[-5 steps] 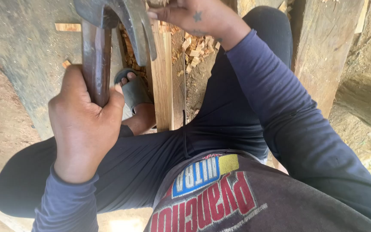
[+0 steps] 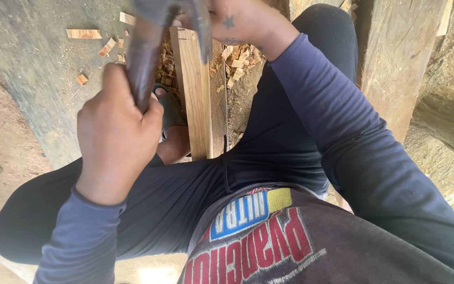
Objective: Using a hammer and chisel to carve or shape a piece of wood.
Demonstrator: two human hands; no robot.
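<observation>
In the head view, the left hand (image 2: 115, 138) is closed in a full fist around the dark handle of a hammer (image 2: 148, 47), knuckles toward the camera, at the left of the scene and nearer than the work. The hammer rises away from the fist toward the far edge; its metal head is blurred and cut off by the top of the frame, one curved claw hanging down over the plank (image 2: 198, 89).

The right hand (image 2: 243, 21) sits at the far edge, its fingers curled down at the plank's far end; the frame crops the fingers, so what they pinch, and how tightly, cannot be told.

The pale wooden plank runs from far to near between the person's legs, its near end hidden behind the thigh. A sandalled foot (image 2: 170, 123) rests just left of it, partly covered by the fist. Wood chips (image 2: 235, 60) lie scattered around the plank's far end.

Both forearms, in dark blue sleeves, reach forward from the near edge; the right one stretches long and diagonal, the left is bent up short.
</observation>
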